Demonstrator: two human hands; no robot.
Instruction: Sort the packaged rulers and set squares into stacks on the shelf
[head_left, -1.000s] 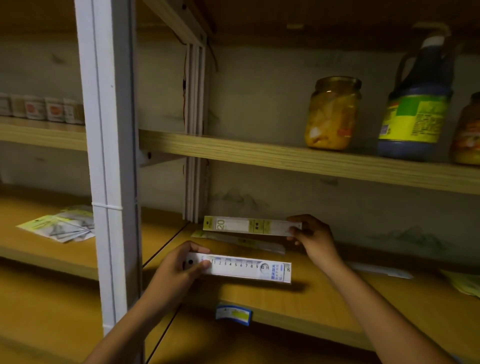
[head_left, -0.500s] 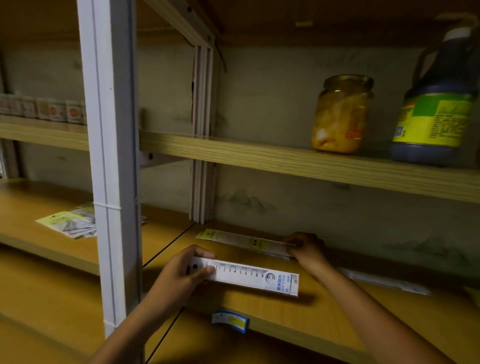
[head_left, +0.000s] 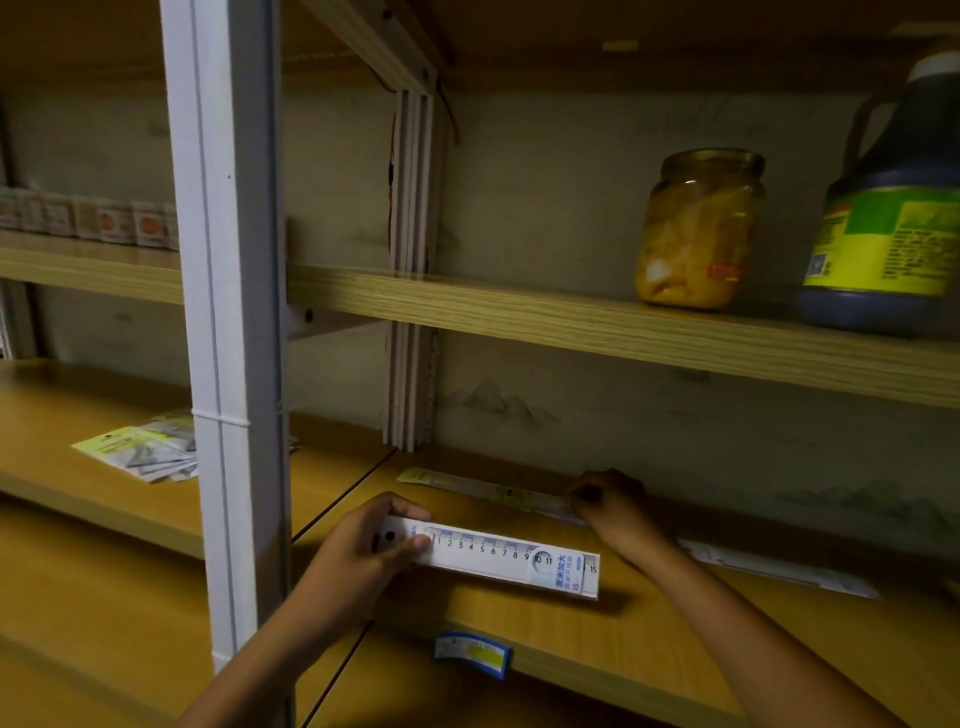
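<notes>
The left hand (head_left: 371, 551) grips the left end of a white packaged ruler (head_left: 511, 561), thumb on its face, holding it level just above the near part of the wooden shelf (head_left: 675, 639). Farther back, the right hand (head_left: 605, 501) curls its fingers on the right end of a yellow-green packaged ruler (head_left: 483, 488) lying flat near the wall. Another long packet (head_left: 779, 569) lies to the right. A stack of set square packets (head_left: 140, 452) sits on the left bay's shelf.
</notes>
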